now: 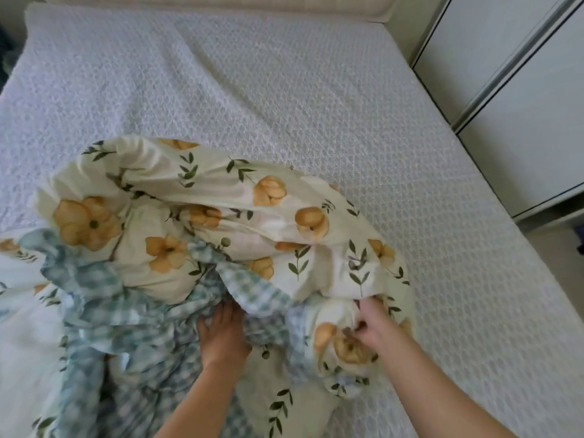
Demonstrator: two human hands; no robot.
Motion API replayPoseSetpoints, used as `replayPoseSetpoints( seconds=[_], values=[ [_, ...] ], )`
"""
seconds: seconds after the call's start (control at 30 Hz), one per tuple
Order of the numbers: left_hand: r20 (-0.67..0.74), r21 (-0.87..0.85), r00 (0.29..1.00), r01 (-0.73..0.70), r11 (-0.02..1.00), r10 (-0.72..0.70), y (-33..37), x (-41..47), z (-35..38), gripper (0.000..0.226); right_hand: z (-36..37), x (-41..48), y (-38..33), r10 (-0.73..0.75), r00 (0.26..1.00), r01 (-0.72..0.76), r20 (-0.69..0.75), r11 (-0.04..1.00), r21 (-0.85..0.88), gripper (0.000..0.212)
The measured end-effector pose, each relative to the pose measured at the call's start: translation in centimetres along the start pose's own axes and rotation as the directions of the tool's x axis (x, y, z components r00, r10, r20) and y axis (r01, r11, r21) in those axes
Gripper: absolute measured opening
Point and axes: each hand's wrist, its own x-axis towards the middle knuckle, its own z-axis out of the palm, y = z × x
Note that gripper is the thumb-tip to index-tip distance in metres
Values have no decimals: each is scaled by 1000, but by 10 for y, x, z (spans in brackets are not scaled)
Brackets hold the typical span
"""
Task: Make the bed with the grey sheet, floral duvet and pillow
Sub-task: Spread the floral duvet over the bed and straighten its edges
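Bare arms reach forward: left hand, fingertips hidden; right hand pinching.

Body in view: two hands and two forearms, nothing more. Left hand: bare, its back towards the camera, knuckles and thumb edge discernible, fingertips covered, nails not resolvable. Left forearm: bare along its whole visible length to the lower frame edge, wrist bare. Right hand: bare, knuckle side showing, fingers short and rounded in outline, detail softened by blur. Right forearm: bare from wrist to frame edge, appearing broader close to the wide-angle lens. Whether any jewellery or markings are present cannot be told at this sharpness.
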Motion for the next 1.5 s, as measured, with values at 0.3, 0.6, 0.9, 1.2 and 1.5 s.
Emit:
replayPoseSetpoints(
  seconds=[0.3, 0.6, 0.9, 1.2, 1.5],
  values=[
    [51, -50, 998, 30, 998, -27, 13, 23, -50, 118, 105, -47, -279, -717, 636, 564, 285, 684, 462, 59],
    [-93, 190, 993, -60, 980, 79, 42, 24, -20, 102, 23, 69, -110, -501, 850, 471, 163, 583, -662, 98],
    [-250, -191, 964, -143, 971, 92, 32, 54, -36, 42, -27, 96, 5, -75, 962, 23, -261, 980, -199, 95],
    [-440, -589, 864, -73, 805, -244, 11, 71, -177, 47, -57, 59, -128, -342, 938, 317, -53, 785, 532, 42],
    [106, -879, 960, 212, 427, -260, 18, 82, -173, 50, -45, 45, -106, -148, 943, 162, -299, 986, 25, 103]
  ],
)
